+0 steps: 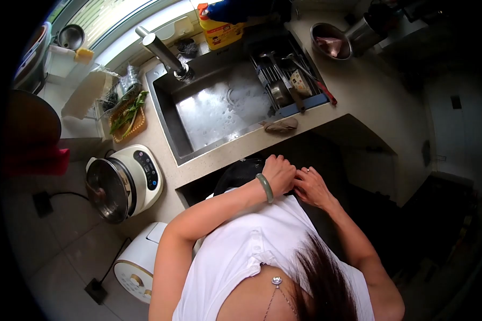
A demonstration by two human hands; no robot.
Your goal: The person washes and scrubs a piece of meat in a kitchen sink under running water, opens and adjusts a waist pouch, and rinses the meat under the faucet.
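My left hand (278,174), with a green bangle (264,188) at the wrist, is in front of my waist with its fingers curled in. Close against it is my right hand (311,187), wearing a ring, its fingertips bent toward the left hand's fingers. Anything pinched between them is hidden. Black cloth (238,175) shows beside the left hand, at the hem of my white top (251,227). Both hands are just below the counter's front edge, near a greyish-brown rag (281,125) lying at the sink's front rim.
The sink (214,107) is wet; its tap (163,53) stands at the back left. A rack (316,100) with utensils spans its right side. Around it are a yellow spray bottle (222,35), a bowl holding meat (331,47), greens (127,119), an electric pot (144,176) and a white appliance (139,265).
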